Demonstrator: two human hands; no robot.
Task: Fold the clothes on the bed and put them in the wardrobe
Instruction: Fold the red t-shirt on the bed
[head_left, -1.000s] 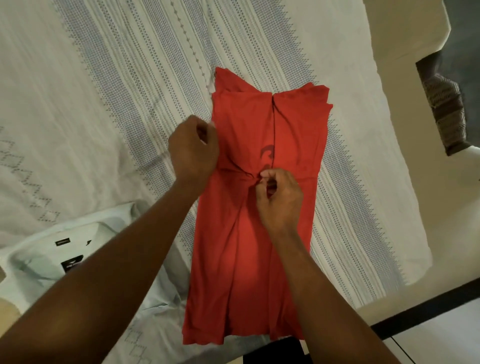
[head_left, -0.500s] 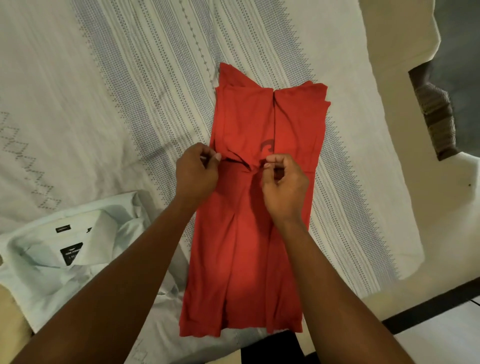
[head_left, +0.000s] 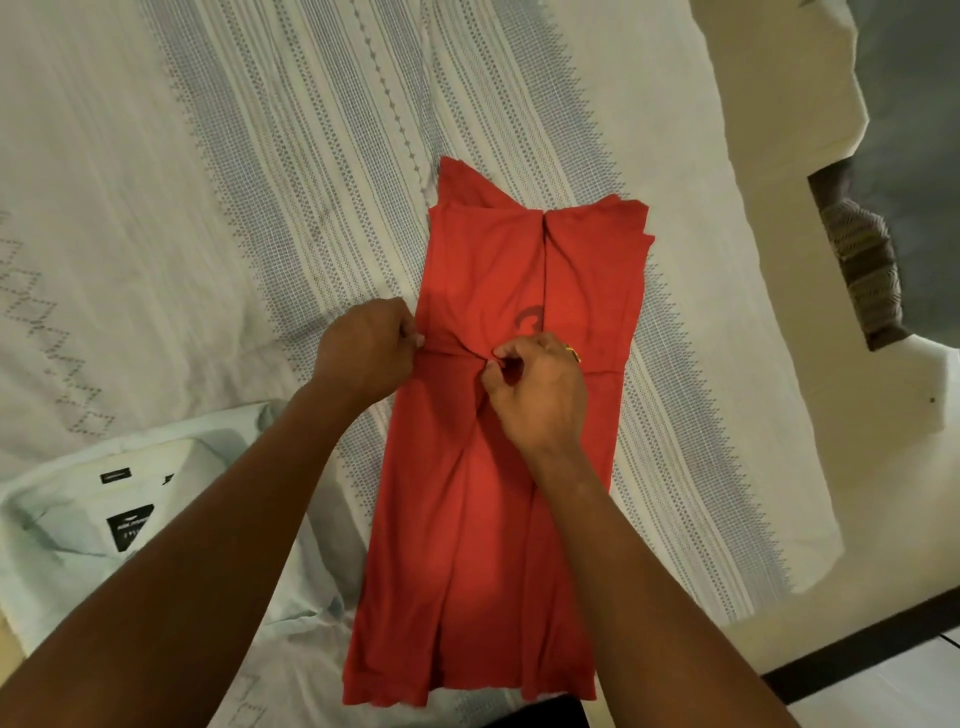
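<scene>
A red T-shirt (head_left: 519, 260) lies lengthwise on the bed, its two sides folded in to meet along a centre seam, forming a long narrow strip. My left hand (head_left: 366, 348) pinches the shirt's left edge about halfway up. My right hand (head_left: 535, 389), with a gold ring, pinches the cloth at the centre seam at the same height. A crease runs across the shirt between the two hands. A faint dark print shows just above my right hand.
A folded white collared shirt (head_left: 78, 519) with a black label lies at the lower left, partly under my left forearm. The patterned white bedsheet (head_left: 260, 182) covers the bed. A cream floor and a brown striped cloth (head_left: 862, 265) lie to the right.
Both hands have slid toward me along the red shirt, from its upper part to mid-length, keeping their pinch. The cross crease has followed them.
</scene>
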